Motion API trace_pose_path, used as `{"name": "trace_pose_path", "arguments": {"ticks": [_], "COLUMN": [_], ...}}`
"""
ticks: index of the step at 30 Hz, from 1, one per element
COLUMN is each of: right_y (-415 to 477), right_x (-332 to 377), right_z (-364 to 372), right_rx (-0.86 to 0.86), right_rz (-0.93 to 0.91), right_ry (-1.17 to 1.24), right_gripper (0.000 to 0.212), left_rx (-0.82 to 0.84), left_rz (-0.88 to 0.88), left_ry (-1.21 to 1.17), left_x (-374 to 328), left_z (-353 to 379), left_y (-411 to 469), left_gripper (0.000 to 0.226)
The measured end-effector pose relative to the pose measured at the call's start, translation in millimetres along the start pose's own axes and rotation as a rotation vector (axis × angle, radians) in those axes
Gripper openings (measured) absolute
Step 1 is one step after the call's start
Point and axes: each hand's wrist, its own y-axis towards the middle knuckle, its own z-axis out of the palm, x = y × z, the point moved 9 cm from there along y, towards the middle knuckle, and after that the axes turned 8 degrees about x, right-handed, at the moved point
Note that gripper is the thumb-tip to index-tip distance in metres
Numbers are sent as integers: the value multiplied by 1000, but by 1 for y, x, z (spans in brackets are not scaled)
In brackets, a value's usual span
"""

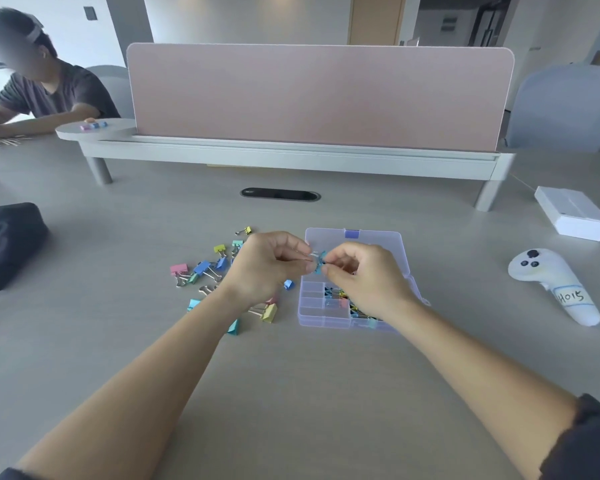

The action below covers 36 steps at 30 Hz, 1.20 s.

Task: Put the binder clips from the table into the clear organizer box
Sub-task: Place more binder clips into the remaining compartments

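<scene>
1. You hold one blue binder clip [320, 262] between both hands, raised off the table [291, 375] over the far left part of the clear organizer box [323, 322], above its open lid [378, 244].
2. The clip's long axis runs left to right. Its wire handles point away from the box towards your left hand [271, 261], and its blue body faces your right hand [364, 275].
3. Your left fingers [303, 252] pinch the wire handles. Your right fingers [329, 268] pinch the blue body. The other fingers of both hands are curled in.
4. The clip sits right at the fingertips of both hands, in the gap between them.
5. The box's compartments lie on the near side of the clip, under your right hand and wrist. That hand is the nearer one for the drop, which looks like a short pull towards you and down.
6. The loose binder clips [205, 268] lie scattered on the table just left of the box, beneath and beyond your left hand.
</scene>
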Motion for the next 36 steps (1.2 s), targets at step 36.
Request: {"name": "trace_pose_path", "arguments": {"ticks": [36], "right_y": [-1], "right_x": [-7], "right_z": [15], "right_rx": [16], "right_rz": [-98], "right_ry": [-380], "right_gripper": [7], "left_rx": [11], "left_rz": [112], "left_ry": [469], "left_x": [8], "left_z": [7], "left_y": [5], "left_gripper": [13]}}
